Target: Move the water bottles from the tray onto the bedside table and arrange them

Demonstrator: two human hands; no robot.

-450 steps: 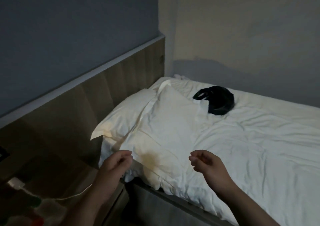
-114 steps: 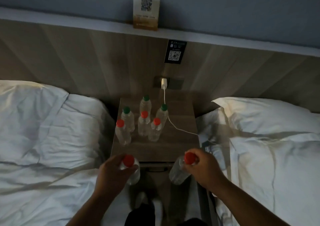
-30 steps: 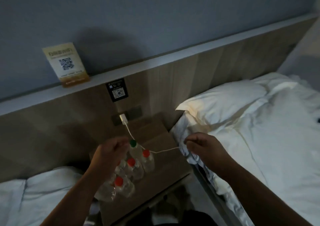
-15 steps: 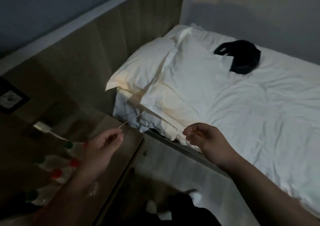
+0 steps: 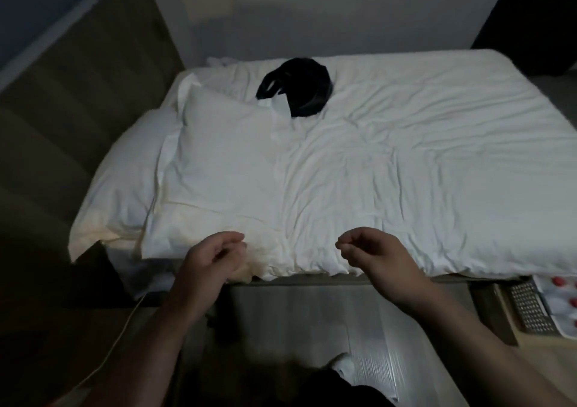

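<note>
Between trips: left hand (image 5: 209,263) and right hand (image 5: 379,261) both loosely curled, holding nothing, over bed (image 5: 406,172) edge; tray (image 5: 530,310) with red-capped bottles (image 5: 559,281) far right of right hand, so next is reaching right to grab more.

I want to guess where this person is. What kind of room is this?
Probably a bedroom, maybe in a hotel. There is a made-up bed with white sheets, a pillow by a wooden headboard, and a tray beside the bed.
</note>
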